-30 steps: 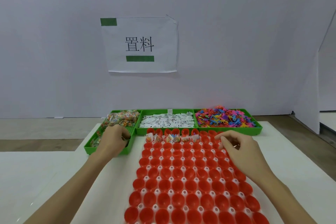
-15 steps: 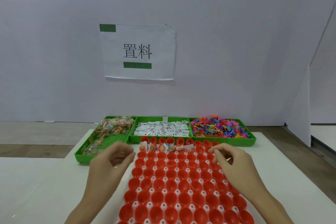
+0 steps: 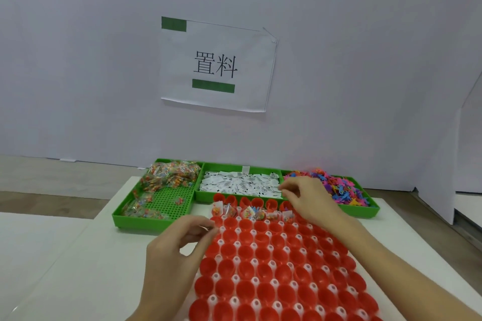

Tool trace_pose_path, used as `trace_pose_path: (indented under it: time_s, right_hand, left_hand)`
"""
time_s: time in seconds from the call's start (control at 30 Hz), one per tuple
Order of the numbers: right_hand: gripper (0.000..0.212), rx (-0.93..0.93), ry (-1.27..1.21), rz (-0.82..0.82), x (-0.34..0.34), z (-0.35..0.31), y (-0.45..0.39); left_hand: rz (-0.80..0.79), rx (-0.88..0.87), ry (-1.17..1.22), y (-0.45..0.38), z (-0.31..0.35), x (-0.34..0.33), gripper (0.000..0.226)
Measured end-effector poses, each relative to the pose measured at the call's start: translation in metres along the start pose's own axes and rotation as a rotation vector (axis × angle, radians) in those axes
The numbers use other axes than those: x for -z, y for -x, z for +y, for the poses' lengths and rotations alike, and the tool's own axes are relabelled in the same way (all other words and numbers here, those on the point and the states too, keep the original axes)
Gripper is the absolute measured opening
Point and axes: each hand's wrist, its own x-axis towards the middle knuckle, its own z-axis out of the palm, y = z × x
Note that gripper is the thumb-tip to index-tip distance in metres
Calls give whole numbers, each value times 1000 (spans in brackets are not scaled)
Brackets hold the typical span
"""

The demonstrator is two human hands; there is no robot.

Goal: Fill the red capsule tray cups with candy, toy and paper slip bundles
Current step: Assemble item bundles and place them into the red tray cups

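Now our left hand (image 3: 177, 250), which a second ago was down in the candy bin (image 3: 156, 214), has come back to the near-left edge of the red capsule tray (image 3: 260, 268). Its thumb and forefinger are pinched narrowly on something small with a hint of red and clear wrapper; we judge it a candy packet, though too little shows to be sure. It hovers just over the tray's second row, leftmost cup, below the row already carrying bundles (image 3: 250, 212). That suggests a new row is about to start.

Moving rightward, the filled cups sit along the tray's far side, six or so in a line, and the rest of the tray is bare red.

Our right hand (image 3: 310, 200) has left the tray's right side and reached beyond its far edge, fingertips pinched together at the border between the paper slip bin (image 3: 240, 185) and the toy bin (image 3: 339, 190). Whether it holds a slip or toy, we cannot tell.
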Motion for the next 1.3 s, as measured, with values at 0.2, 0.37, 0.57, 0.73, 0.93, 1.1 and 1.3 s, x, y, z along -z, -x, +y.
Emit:
trace_pose_path:
  time_s: [0.2,0.37,0.57,0.73,0.93,1.1,1.3]
  right_hand:
    - [25,-52,321,-45,-30,29,-73]
    - [19,-80,475,-124,-46,34,-85]
    - [13,-46,430,-43,-48,30,-79]
    - [41,-92,190,-37,-32,27,-72]
    - [18,-126,-18,-26,-18,33,-66]
    - [18,-125,-147,187,-16,36,-58]
    - [18,-52,-254,136,0,26,-22]
  left_hand:
    - [7,5,-36,-2,-8,3,28]
    - [4,-1,-40,-4,-7,6,26]
    - [-20,5,-42,-3,-3,4,25]
    - [-35,0,-67,-3,-1,5,25]
    - [-47,-7,-98,-3,5,5,24]
    - [-56,-2,-121,-4,5,9,26]
    - [-66,5,-120,-4,6,8,25]
